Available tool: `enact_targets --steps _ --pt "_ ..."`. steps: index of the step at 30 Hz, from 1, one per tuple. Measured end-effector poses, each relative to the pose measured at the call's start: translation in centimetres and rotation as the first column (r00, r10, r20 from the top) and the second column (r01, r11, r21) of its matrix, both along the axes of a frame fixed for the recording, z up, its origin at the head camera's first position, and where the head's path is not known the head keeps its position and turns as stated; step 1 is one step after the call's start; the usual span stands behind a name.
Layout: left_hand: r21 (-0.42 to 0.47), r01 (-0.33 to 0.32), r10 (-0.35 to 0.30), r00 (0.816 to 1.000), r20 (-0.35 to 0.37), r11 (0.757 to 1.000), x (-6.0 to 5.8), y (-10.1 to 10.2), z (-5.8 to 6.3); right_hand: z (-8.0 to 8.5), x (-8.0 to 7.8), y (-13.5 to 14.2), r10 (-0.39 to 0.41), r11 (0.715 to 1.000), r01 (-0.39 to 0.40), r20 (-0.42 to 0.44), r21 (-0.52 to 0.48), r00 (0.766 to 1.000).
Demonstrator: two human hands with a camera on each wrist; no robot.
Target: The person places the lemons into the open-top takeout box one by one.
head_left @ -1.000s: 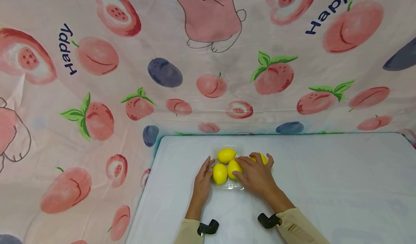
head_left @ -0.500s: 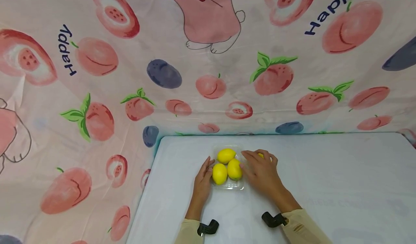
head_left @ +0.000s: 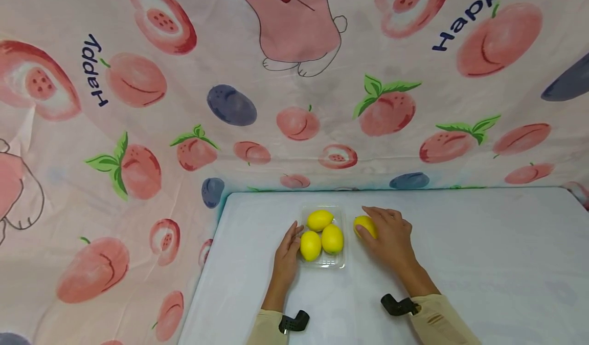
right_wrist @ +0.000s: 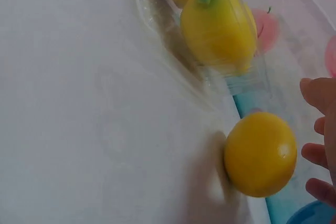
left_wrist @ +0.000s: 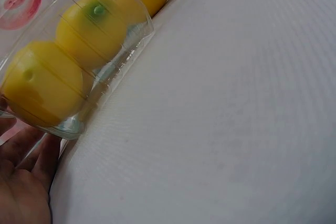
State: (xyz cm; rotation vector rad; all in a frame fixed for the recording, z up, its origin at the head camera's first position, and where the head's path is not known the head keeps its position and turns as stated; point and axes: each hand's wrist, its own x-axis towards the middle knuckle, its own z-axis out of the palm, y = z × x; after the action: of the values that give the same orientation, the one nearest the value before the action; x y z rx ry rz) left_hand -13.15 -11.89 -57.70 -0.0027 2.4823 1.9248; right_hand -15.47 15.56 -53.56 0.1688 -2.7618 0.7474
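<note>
In the head view, a clear plastic box on the white table holds 3 yellow lemons, among them one lemon at its right side. My left hand rests against the box's left side, fingers extended along it; in the left wrist view its fingers sit by the box's near end. A single lemon lies on the table just right of the box. Over that lemon's right side reaches my right hand, thumb and fingers spread. The right wrist view shows a gap between its fingers and the lemon.
The white table extends far to the right. Behind it and to its left hangs a pink cloth printed with fruit. A black wrist camera is strapped to each forearm. A blue round shape shows at the right wrist view's lower edge.
My right hand has moved right, off the lemon at the box's right side and over to the single lemon outside. The left hand and the box have stayed in place.
</note>
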Motion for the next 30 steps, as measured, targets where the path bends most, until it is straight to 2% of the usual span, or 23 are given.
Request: enact_targets --steps 14,22,30 --pt "0.012 0.001 -0.001 1.0 0.006 1.0 0.1 0.0 0.1 -1.8 0.0 0.7 -0.022 1.0 0.021 0.061 0.015 0.998" --pt "0.014 0.007 -0.007 1.0 -0.002 1.0 0.2 -0.2 0.0 -2.1 -0.1 0.3 -0.06 0.998 0.057 0.159 0.019 0.985" --pt "0.014 0.014 -0.014 1.0 -0.004 1.0 0.2 -0.3 0.0 -2.2 0.1 -0.1 -0.081 0.996 0.076 0.165 0.037 0.983"
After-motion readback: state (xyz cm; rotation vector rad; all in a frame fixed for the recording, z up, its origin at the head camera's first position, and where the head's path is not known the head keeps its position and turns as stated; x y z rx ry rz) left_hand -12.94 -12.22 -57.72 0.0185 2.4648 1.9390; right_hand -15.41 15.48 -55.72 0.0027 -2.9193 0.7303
